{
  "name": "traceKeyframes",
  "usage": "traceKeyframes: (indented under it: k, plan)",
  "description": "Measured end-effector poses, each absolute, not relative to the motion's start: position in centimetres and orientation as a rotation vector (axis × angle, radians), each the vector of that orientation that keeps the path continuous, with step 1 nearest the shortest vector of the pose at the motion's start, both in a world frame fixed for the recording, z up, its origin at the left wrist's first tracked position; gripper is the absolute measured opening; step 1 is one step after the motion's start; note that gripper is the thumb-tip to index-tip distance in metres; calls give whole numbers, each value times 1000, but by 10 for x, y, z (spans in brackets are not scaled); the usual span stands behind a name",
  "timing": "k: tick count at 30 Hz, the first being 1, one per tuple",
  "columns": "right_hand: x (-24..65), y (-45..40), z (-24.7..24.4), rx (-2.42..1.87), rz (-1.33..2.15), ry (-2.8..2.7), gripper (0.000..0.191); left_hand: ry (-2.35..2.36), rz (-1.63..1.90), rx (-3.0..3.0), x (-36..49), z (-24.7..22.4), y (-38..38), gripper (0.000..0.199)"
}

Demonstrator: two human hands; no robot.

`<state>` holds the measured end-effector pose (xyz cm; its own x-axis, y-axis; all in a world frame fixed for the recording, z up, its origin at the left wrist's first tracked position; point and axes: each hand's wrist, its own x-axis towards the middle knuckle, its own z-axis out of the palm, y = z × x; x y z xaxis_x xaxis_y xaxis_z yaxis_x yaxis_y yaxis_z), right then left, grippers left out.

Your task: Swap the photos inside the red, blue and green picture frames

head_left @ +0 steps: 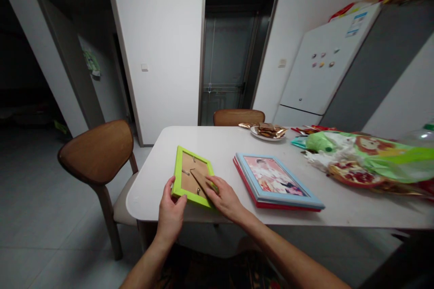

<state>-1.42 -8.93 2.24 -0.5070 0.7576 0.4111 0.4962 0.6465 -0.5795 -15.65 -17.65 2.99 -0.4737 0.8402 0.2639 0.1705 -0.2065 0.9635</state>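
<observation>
A lime-green picture frame point(194, 198) is face down and slightly tilted at the table's near edge, its brown backing board and small metal clips showing. My left hand point(172, 205) is closed on its near left corner, thumb on the front rim. At the right side, my right hand point(224, 196) is closed around the frame's edge, its fingers by the brown stand flap point(200, 180) that slants across the backing. Whether the right fingers also pinch the flap is hard to make out. To the right lies a stack of frames, a light blue frame point(247, 176) with a pink picture on top and a red frame point(252, 199) underneath.
On the white table point(151, 180) stand a plate point(259, 136) of gold-wrapped packets and a green plastic bag point(393, 158) at the right. A wooden chair point(98, 153) is at the left, another chair point(237, 117) behind the table. A refrigerator point(318, 63) stands back right.
</observation>
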Motion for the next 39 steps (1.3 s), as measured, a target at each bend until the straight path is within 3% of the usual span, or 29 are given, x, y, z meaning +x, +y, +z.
traceKeyframes:
  k: [8,18,23,27,30,39]
  plan:
    - [-5,-93,12,-1061,262,-2429,30,2000,1242,1547,-162,0,-193,55]
    - [2,-94,19,-1064,336,-2531,24,2147,830,1907,-163,-9,-194,44]
    - [-3,-88,19,-887,356,-2598,27,2035,815,2050,-165,0,-191,49]
    - [-11,-85,17,-694,406,-2658,15,1822,796,2161,-169,6,-182,33]
    - [-13,-85,14,-730,368,-2609,16,1818,844,2136,-171,4,-178,25]
    - [-18,-85,13,-734,325,-2612,14,1874,877,2108,-169,1,-184,25]
